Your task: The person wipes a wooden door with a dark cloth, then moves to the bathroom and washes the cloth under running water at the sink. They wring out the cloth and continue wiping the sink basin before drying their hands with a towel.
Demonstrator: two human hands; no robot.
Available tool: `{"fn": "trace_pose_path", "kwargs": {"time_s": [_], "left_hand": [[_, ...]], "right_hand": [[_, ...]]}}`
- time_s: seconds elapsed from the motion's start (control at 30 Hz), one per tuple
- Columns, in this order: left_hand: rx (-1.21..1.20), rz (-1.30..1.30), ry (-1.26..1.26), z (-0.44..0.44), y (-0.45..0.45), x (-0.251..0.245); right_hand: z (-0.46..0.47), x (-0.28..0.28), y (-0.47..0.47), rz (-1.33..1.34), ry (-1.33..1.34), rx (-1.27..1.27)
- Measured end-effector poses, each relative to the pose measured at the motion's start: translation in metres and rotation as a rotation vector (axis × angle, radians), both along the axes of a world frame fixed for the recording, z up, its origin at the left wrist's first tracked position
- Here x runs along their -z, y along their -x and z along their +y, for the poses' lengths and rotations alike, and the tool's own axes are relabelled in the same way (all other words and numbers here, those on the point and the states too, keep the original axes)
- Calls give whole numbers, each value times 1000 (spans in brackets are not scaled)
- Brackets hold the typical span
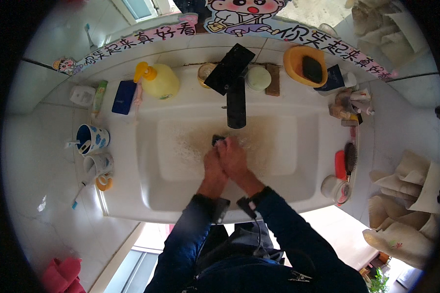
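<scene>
My left hand (214, 164) and my right hand (234, 154) are pressed together low over the basin of a white washbasin (310, 161). A small dark object (217, 139) sticks out at the fingertips, and both hands close around it. Most of it is hidden by my fingers, so its kind is unclear. Brownish water (267, 144) with bubbles lies beneath and around the hands. Directly beyond them is the spout of a black faucet (236, 104), its wide flat lever (231, 67) turned at an angle.
Along the back ledge stand a yellow pump bottle (161, 81), a round pale green container (259, 78) and an orange soap dish (289, 58). Cups (102, 139) line the left rim. A hairbrush (350, 157) and a lidded jar (332, 187) are on the right rim.
</scene>
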State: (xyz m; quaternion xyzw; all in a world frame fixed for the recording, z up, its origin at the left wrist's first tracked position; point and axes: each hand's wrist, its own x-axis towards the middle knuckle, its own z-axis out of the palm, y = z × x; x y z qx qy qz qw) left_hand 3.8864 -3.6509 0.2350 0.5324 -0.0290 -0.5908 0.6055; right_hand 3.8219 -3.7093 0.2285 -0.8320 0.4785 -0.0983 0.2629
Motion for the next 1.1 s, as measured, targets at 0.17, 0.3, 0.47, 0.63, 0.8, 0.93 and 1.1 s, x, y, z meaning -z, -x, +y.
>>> {"fn": "trace_pose_path", "kwargs": {"time_s": [0.17,0.3,0.47,0.63,0.8,0.93,1.1], "left_hand": [[-238,355,-89,-2,7,-8],[-143,318,-187,7,8,-9],[-37,665,-30,8,-4,3],[-120,730,235,4,-3,21],[-26,126,-29,2,16,13],[-152,473,4,2,7,10],[-138,288,-207,11,-5,21]], "right_hand": [[-33,-1,17,1,68,91],[-75,32,52,84,324,246],[-20,37,39,35,-255,274],[12,-6,15,-217,-290,169],[-15,-16,5,-81,-200,159],[-18,-6,8,-102,-391,230],[-67,22,34,51,63,257]]}}
